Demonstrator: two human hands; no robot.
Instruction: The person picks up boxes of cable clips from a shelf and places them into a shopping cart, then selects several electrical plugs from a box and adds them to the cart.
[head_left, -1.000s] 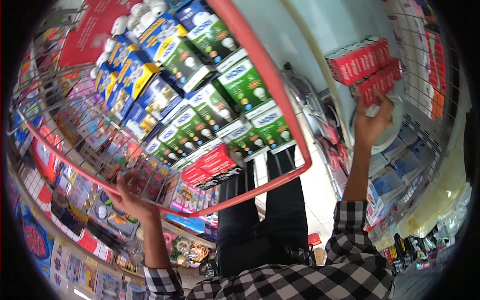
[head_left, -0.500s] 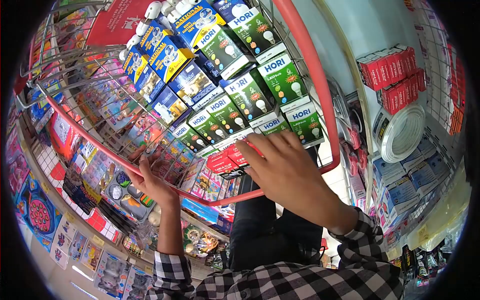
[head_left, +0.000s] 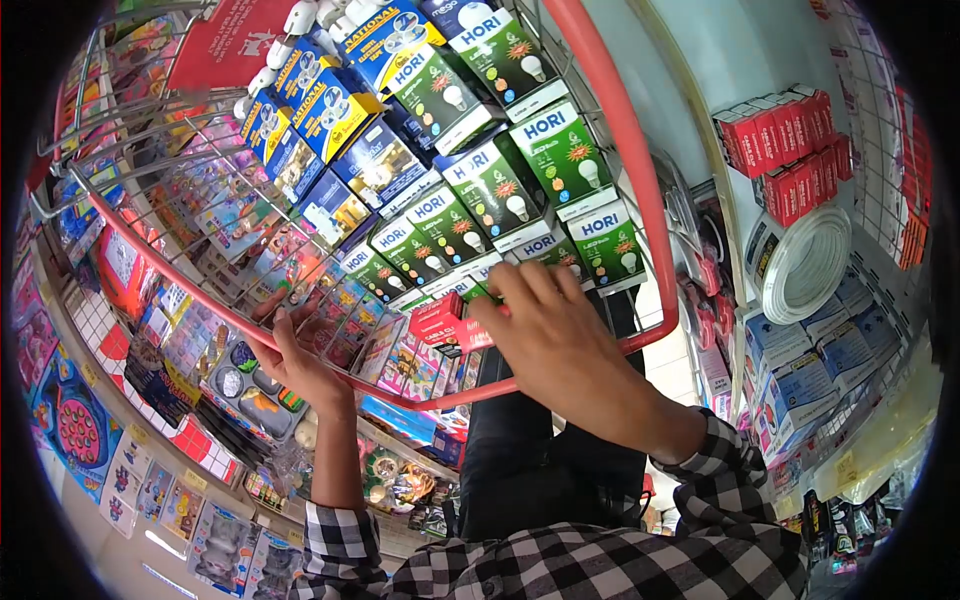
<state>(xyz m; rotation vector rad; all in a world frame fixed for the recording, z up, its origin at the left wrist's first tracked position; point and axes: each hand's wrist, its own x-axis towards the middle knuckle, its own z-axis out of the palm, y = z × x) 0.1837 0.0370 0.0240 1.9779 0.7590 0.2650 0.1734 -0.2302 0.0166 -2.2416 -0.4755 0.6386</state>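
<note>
My left hand (head_left: 305, 368) is closed around the red rim (head_left: 205, 298) of a wire shopping cart. My right hand (head_left: 565, 355), above the near end of the cart, pinches a small red cable clip box (head_left: 476, 335), slightly blurred and partly hidden by the fingers. Just left of it, another red cable clip box (head_left: 434, 322) sits in the cart. Beyond my right hand stand several green-and-white HORI LED bulb boxes (head_left: 490, 192). Farther back are blue-and-yellow National electrical tape boxes (head_left: 325, 115) and dark blue boxes (head_left: 380, 165).
On the right shelf are stacked red cable clip boxes (head_left: 775, 135), a coil of white cable (head_left: 808, 265) and blue-and-white boxes (head_left: 815, 365). Toys in packs, including a round-faced game (head_left: 78, 425), line the left side. A red sign (head_left: 230, 45) hangs on the cart's far end.
My right hand has shifted slightly left, and a red cable clip box has separated from the one beside it. The left hand stays on the rim.
</note>
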